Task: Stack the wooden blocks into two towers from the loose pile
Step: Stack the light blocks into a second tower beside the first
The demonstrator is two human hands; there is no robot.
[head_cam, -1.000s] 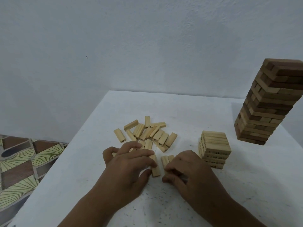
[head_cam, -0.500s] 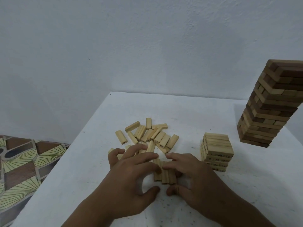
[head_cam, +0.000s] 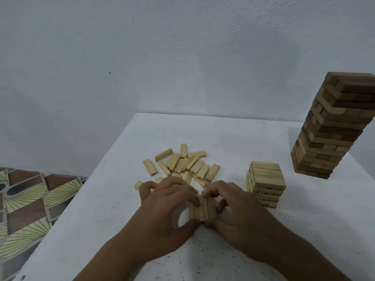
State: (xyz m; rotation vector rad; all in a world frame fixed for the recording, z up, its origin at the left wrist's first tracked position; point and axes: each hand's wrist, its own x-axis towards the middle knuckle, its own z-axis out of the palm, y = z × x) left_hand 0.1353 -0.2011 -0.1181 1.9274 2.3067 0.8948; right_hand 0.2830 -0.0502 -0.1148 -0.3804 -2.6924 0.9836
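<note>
Both hands, left hand (head_cam: 168, 207) and right hand (head_cam: 239, 209), pinch a row of three blocks (head_cam: 203, 208) near the table's (head_cam: 304, 230) front edge. Uneven squeezing could buckle the row; the short tower (head_cam: 265, 185) stands near the right hand.

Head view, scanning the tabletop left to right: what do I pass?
Left hand → row of three blocks gripped between both hands → right hand → short light tower → tall dark tower.

a loose block (head_cam: 199, 177) in the pile shows the number 29 on its end; other printed digits are too blurred.
</note>
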